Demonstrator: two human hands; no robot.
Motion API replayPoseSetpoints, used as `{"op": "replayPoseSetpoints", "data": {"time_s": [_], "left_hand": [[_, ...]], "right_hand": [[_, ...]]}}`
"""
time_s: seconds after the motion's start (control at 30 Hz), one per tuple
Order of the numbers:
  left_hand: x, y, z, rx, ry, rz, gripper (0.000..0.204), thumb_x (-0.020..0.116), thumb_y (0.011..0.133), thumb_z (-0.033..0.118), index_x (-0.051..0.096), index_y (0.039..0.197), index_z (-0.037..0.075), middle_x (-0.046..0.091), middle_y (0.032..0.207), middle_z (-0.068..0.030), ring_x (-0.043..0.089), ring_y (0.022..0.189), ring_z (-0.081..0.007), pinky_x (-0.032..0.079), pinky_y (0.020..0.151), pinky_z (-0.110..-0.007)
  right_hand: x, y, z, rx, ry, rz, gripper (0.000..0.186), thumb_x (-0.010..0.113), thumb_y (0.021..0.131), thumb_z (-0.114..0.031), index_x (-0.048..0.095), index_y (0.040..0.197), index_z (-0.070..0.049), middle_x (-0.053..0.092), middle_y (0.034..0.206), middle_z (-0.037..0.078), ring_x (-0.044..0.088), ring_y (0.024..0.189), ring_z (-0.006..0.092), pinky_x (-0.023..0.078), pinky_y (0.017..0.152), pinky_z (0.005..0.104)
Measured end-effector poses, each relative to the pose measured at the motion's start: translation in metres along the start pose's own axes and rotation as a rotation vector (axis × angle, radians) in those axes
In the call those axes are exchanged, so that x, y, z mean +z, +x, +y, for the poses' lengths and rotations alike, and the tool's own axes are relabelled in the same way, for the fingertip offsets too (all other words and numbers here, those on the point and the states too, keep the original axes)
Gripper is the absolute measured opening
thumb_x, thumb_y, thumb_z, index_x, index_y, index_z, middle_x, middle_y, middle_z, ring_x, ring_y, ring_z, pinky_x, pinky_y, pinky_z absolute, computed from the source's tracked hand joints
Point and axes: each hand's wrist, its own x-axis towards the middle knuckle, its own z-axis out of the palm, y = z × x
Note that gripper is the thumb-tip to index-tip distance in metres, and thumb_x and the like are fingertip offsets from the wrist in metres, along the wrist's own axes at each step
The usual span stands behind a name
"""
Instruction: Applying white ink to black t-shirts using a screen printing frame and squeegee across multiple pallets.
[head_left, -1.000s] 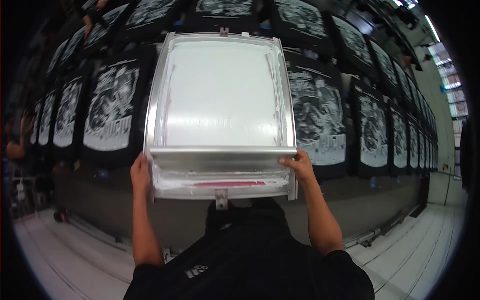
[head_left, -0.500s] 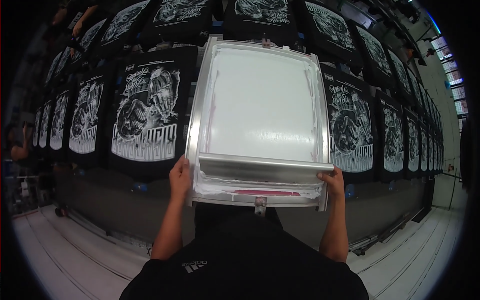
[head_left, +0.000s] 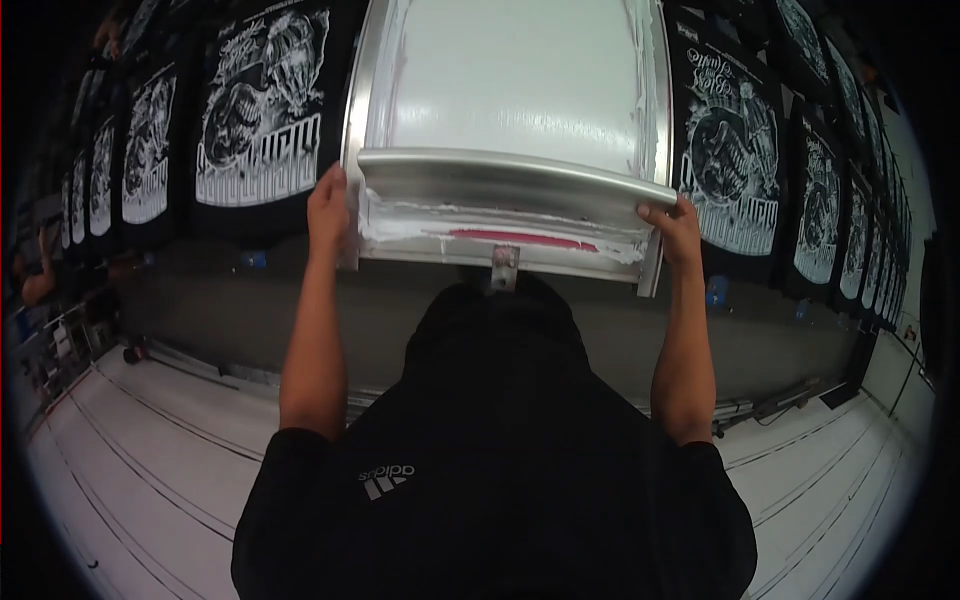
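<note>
Right fingers (head_left: 654,215) pinching metal squeegee (head_left: 500,176) end, left fingers (head_left: 332,188) gripping frame (head_left: 356,115) side, both forearms (head_left: 313,340) stretched forward

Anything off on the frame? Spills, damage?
No clear damage. The near end of the metal frame looks messy: ragged white smears lie between the metal bar and the near edge, partly bordering a reddish strip. They stand out against the smooth white panel, but may be ordinary residue.
</note>
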Motion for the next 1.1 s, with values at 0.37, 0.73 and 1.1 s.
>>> {"op": "replayPoseSetpoints", "data": {"time_s": [0.37,0.73,1.1], "left_hand": [[-0.003,-0.015,0.008,0.006,-0.091,-0.081,0.047,0.053,0.1,0.036,0.058,0.128,-0.002,0.065,0.116,-0.0074,0.056,0.107,-0.0126,0.041,0.097,-0.026],[-0.019,-0.032,0.032,0.54,0.38,-0.133,0.046,0.07,0.085,0.031,0.06,0.124,0.006,0.06,0.119,-0.014,0.056,0.113,-0.0281,0.041,0.099,-0.037],[0.046,0.046,0.187,0.776,0.88,-0.65,0.015,0.072,0.071,0.016,0.065,0.082,0.008,0.064,0.079,-0.0113,0.062,0.082,-0.0333,0.049,0.072,-0.044]], "right_hand": [[0.007,-0.007,0.009,-0.005,0.009,-0.004,0.035,0.079,0.073,-0.003,0.067,0.105,0.0,0.07,0.098,0.006,0.062,0.091,0.0142,0.047,0.087,0.0288],[0.01,-0.031,-0.031,0.014,-0.93,-0.179,0.035,0.076,0.065,-0.006,0.065,0.098,-0.004,0.068,0.092,0.011,0.066,0.089,0.0239,0.051,0.082,0.0365],[0.047,0.036,-0.101,-0.244,-1.281,-0.264,0.026,0.06,0.067,-0.001,0.069,0.091,-0.006,0.066,0.081,0.018,0.063,0.082,0.0404,0.051,0.074,0.047]]}}
